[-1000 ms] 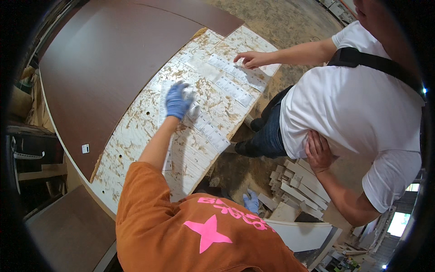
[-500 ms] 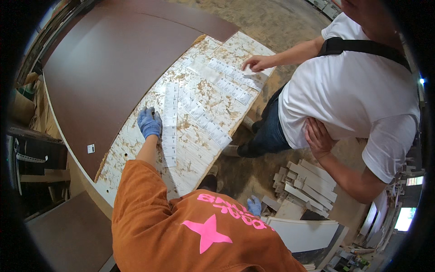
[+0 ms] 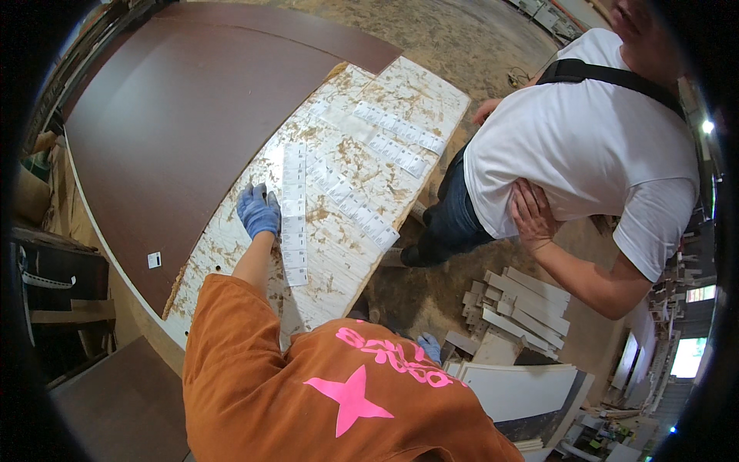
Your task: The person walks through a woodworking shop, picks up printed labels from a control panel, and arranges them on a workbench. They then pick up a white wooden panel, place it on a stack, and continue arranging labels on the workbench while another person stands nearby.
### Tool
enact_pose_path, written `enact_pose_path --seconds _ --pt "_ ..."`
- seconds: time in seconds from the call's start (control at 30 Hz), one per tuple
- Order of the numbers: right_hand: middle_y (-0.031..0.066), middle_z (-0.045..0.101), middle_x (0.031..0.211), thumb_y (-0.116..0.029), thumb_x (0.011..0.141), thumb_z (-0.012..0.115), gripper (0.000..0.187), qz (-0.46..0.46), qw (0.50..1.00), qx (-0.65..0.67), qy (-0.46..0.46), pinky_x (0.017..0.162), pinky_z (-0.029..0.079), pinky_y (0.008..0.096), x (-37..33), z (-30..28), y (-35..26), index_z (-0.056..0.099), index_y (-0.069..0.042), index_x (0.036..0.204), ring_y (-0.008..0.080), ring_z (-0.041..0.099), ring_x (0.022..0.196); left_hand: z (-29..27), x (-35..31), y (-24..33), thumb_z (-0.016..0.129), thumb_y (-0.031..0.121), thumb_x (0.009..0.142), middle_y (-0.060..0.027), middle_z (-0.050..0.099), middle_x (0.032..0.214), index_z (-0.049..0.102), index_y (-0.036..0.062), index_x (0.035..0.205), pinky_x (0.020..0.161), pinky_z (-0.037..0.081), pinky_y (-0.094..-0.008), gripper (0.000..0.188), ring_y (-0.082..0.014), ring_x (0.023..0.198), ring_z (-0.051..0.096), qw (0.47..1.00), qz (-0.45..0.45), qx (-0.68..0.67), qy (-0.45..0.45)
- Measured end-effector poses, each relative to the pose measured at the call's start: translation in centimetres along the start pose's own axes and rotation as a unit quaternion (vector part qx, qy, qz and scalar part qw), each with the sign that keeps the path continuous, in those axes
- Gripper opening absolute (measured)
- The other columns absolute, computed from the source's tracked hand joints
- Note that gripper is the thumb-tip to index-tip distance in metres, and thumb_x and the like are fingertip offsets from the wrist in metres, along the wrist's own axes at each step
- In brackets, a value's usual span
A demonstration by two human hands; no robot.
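Observation:
My left hand (image 3: 259, 212), in a blue glove, rests on a scuffed white board (image 3: 323, 269) with its fingers somewhat apart and nothing seen in them. Close to its right lies a long strip of printed white labels (image 3: 294, 215). More label strips (image 3: 350, 202) run slantwise across the board, and others (image 3: 399, 127) lie toward its far right end. My right hand (image 3: 429, 346), also blue-gloved, hangs low beside my orange shirt. Mostly hidden by the shirt, it does not show its fingers well enough to tell what they do.
A large dark brown panel (image 3: 192, 100) covers the left side, with one small label (image 3: 155, 260) on it. At the right stands a co-worker (image 3: 570, 146) in a white shirt. Stacked pale offcuts (image 3: 523, 312) and white panels (image 3: 516, 393) lie at lower right.
The co-worker's hand has drawn back from the label strips to beside their body. My left hand stays beside the long strip, its fingers shifted slightly. The view has moved a little.

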State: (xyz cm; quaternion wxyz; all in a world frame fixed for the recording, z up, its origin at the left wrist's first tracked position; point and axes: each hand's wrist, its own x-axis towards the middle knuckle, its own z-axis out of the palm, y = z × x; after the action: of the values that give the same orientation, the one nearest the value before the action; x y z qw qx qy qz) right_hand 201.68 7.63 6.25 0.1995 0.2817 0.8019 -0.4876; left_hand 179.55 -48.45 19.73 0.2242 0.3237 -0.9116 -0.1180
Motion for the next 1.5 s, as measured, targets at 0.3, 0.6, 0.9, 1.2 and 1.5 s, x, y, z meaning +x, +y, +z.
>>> enact_pose_path --seconds 0.3,0.6,0.9,1.2,1.5 --pt "0.0108 0.064 0.111 -0.022 0.083 0.069 0.037 -0.008 0.999 0.039 -0.015 0.093 0.045 0.0304 1.1 0.1 2.2 0.064 0.0 0.112 0.0209 0.059 0.103 -0.8 0.0 -0.5 0.06 0.029 0.084 -0.0174 0.052 0.129 0.062 0.0128 0.111 0.105 0.031 -0.0451 0.032 -0.0338 0.124 0.043 0.999 -0.001 0.018 0.029" --pt "0.0116 0.065 0.112 -0.024 0.085 0.067 0.041 0.025 0.999 0.027 -0.016 0.093 0.045 0.0297 -1.1 0.1 0.0 0.061 0.001 0.117 0.0194 0.059 0.102 -0.6 0.2 -0.8 0.061 0.03 0.084 -0.0159 0.049 0.133 0.061 0.0135 0.114 0.107 0.029 -0.046 0.035 -0.0354 0.127 0.04 1.0 -0.014 0.024 -0.01" --pt "0.0109 0.066 0.109 -0.022 0.086 0.067 0.039 0.014 0.999 0.046 0.0 0.09 0.047 0.0295 -1.1 0.1 2.0 0.062 -0.001 0.117 0.0185 0.061 0.099 -0.2 0.4 -0.8 0.061 0.031 0.083 -0.0166 0.051 0.13 0.062 0.0127 0.112 0.106 0.03 -0.0463 0.034 -0.0355 0.125 0.042 1.0 0.0 0.025 0.0" --pt "0.0116 0.065 0.113 -0.02 0.086 0.067 0.038 0.023 0.997 0.073 -0.007 0.091 0.046 0.0297 -0.6 0.3 2.7 0.06 0.001 0.117 0.0189 0.061 0.101 -0.9 0.3 -0.3 0.061 0.031 0.083 -0.0161 0.05 0.131 0.062 0.0127 0.112 0.106 0.029 -0.0459 0.034 -0.0352 0.125 0.041 1.0 -0.008 0.024 -0.003" --pt "0.0135 0.065 0.113 -0.023 0.086 0.067 0.041 0.016 1.0 -0.009 -0.022 0.092 0.046 0.0304 -1.7 -0.1 0.0 0.06 0.002 0.117 0.0204 0.061 0.101 -1.3 0.2 -0.2 0.06 0.031 0.084 -0.0159 0.049 0.132 0.061 0.0119 0.113 0.107 0.028 -0.0457 0.035 -0.0348 0.127 0.039 1.0 -0.016 0.02 -0.009"
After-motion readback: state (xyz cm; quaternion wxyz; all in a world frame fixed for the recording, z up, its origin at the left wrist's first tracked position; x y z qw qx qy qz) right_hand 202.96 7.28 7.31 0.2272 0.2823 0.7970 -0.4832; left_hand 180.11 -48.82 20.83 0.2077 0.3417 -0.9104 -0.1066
